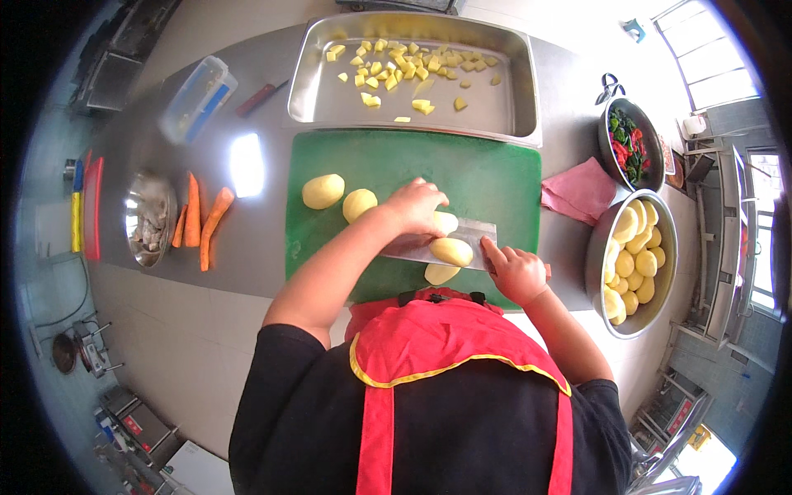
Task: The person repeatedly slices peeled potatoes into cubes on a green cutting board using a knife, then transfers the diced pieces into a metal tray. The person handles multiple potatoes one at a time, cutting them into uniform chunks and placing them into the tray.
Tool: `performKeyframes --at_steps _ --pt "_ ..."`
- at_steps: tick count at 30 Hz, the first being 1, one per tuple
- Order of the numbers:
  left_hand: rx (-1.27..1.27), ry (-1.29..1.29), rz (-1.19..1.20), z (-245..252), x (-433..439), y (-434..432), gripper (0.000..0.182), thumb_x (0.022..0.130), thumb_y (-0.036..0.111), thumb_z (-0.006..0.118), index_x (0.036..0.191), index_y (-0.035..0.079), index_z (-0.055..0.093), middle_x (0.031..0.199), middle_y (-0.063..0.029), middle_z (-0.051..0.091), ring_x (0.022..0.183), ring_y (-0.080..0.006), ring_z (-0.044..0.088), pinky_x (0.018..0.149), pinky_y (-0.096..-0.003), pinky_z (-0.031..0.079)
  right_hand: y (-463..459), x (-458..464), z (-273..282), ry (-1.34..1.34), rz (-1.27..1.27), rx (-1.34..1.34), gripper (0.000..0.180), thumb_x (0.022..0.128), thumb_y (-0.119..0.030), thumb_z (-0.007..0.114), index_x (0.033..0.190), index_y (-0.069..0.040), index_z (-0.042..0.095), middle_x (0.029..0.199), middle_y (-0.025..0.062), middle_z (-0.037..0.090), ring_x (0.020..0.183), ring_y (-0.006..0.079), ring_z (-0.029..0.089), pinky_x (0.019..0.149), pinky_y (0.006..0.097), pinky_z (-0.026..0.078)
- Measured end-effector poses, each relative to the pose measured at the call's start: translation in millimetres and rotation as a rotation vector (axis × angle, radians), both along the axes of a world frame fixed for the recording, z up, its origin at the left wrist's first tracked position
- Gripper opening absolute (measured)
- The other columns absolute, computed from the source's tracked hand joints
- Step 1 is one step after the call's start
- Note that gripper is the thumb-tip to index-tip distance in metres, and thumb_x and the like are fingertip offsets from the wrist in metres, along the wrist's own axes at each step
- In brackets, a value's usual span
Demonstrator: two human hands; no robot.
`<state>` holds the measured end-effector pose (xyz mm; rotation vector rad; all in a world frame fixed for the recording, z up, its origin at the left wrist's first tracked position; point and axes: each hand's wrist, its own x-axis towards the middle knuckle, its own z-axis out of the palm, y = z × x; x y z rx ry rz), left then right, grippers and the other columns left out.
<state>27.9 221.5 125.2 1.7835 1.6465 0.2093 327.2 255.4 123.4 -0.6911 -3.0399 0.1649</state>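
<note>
My right hand [518, 272] grips a cleaver [484, 232] by its handle, one finger along the blade. The broad blade is over the green cutting board [346, 148]. A peeled potato piece [451, 252] lies in front of the blade as I see it, and another potato piece [440, 275] is near the board's front edge. My left hand [418, 207] curls around a pale potato piece [445, 223] behind the blade, its fingers partly hiding it. Left of that hand sit a peeled potato [323, 191] and a second one [359, 205], partly behind my forearm.
A steel tray [365, 117] with potato chunks [408, 62] stands behind the board. To the right are a pink cloth [580, 189], a pan of peppers [631, 145] and a bowl of potatoes [634, 266]. Carrots [193, 210], a metal bowl [148, 229], a red-handled tool [255, 99] and a plastic container [199, 99] lie left.
</note>
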Motion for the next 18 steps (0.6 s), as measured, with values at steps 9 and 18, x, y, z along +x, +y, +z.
performKeyframes --at_steps 9,18 --pt "-0.035 -0.068 0.257 -42 -21 0 0.025 0.084 0.024 0.071 0.103 0.008 0.070 0.106 -0.0145 0.068 0.101 -0.0352 0.066 0.088 -0.0437 0.053 -11 39 13 0.027 -0.041 -0.050 0.042 0.089 -0.022 0.068 0.131 -0.016 0.064 0.073 0.0013 0.060 0.063 0.0212 0.067 0.055 0.0399 0.054" --pt "0.096 -0.225 0.399 -47 -18 -37 0.031 0.087 0.017 0.070 0.116 0.006 0.068 0.108 -0.0166 0.070 0.103 -0.0361 0.067 0.091 -0.0450 0.053 -34 115 2 0.060 -0.567 -0.190 0.063 0.079 -0.015 0.077 0.139 -0.022 0.060 0.102 0.0095 0.073 0.086 0.0311 0.073 0.074 0.0434 0.059"
